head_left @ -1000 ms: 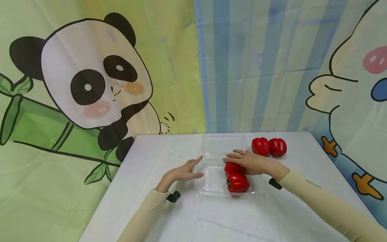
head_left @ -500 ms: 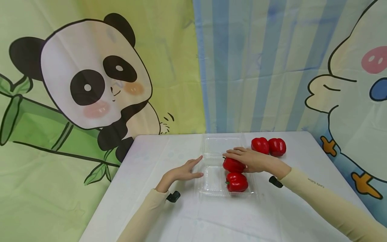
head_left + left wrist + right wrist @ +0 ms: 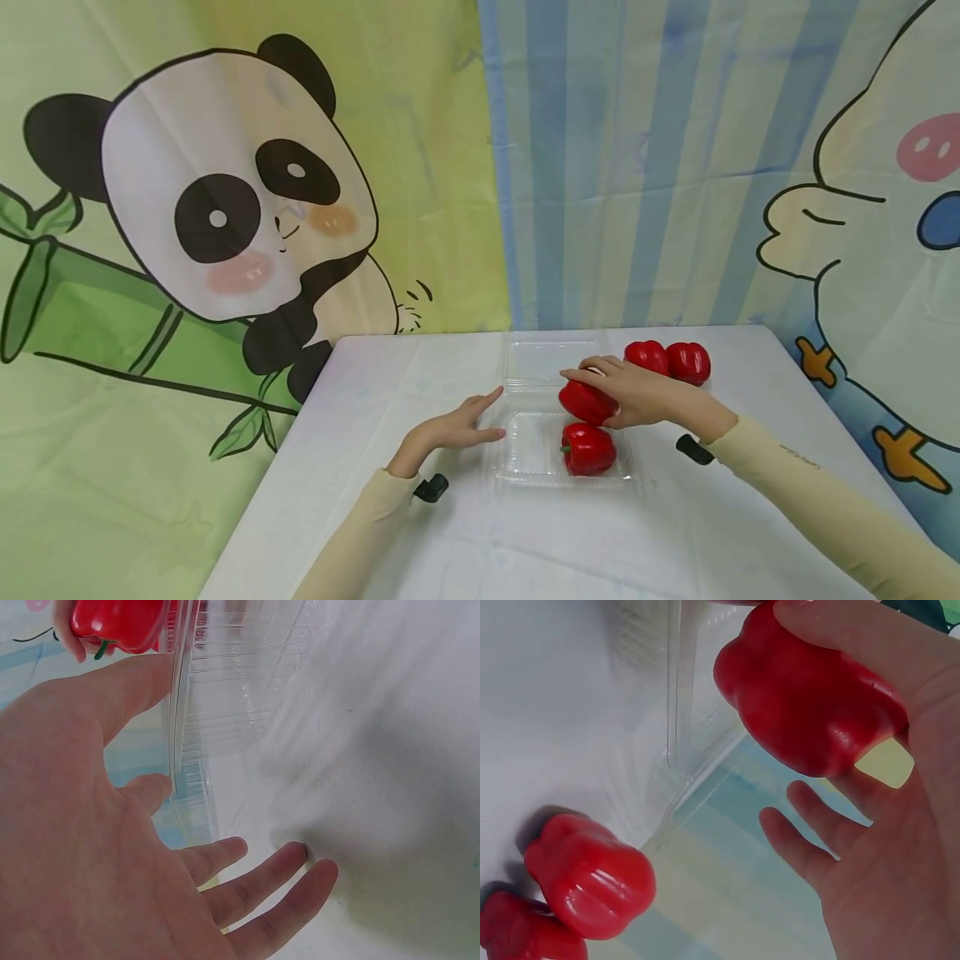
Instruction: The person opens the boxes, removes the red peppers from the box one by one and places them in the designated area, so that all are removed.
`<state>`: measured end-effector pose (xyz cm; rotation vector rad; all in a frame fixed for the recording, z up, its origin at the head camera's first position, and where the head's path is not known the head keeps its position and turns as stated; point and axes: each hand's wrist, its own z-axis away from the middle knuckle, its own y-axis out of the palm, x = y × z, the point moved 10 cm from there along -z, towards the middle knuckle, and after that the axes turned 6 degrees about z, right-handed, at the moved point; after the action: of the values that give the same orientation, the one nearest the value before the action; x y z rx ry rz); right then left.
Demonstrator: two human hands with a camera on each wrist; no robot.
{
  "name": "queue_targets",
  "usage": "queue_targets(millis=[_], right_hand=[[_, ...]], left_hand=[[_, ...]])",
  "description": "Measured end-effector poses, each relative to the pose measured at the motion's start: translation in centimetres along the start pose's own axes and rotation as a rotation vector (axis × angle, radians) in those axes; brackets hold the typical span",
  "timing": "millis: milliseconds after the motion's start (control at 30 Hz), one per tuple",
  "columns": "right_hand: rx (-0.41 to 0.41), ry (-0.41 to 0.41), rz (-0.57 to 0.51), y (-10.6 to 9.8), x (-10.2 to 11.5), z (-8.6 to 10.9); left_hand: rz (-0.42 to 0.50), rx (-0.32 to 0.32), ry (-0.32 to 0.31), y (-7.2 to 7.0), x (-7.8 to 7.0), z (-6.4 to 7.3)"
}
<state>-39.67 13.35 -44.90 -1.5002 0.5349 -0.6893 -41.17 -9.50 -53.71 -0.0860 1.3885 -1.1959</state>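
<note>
My right hand [image 3: 633, 392] grips a red bell pepper [image 3: 587, 403] between thumb and fingers, lifted over the clear plastic box [image 3: 525, 446]. In the right wrist view the thumb lies along this held pepper [image 3: 810, 697], and two fingers stand off it. Another red bell pepper [image 3: 588, 450], its green stem to the left, sits in the right half of the box. My left hand [image 3: 450, 427] is spread at the box's left side, thumb and index fingertips right at the rim. The left wrist view shows its fingers [image 3: 262, 889] extended, holding nothing, by the box wall [image 3: 225, 697].
Two more red bell peppers, one [image 3: 647, 358] beside the other [image 3: 688, 363], rest at the back right of the white table [image 3: 420, 542]. The box's hinged lid [image 3: 551, 360] lies opened toward the back. A printed curtain [image 3: 585, 167] hangs behind the table's far edge.
My right hand has raised its pepper out of the box, away from the one in front, shifting slightly back and right. The left hand has stayed put.
</note>
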Motion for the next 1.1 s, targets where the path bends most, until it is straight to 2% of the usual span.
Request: queue_targets(millis=[500,1100], right_hand=[[-0.05,0.042,0.004,-1.6,-1.0,1.0],[-0.091,0.152,-0.061,-1.7,-3.6,3.1]], left_hand=[[-0.004,0.01,0.008,0.0,0.2,0.0],[-0.006,0.002,-0.004,0.1,0.1,0.0]])
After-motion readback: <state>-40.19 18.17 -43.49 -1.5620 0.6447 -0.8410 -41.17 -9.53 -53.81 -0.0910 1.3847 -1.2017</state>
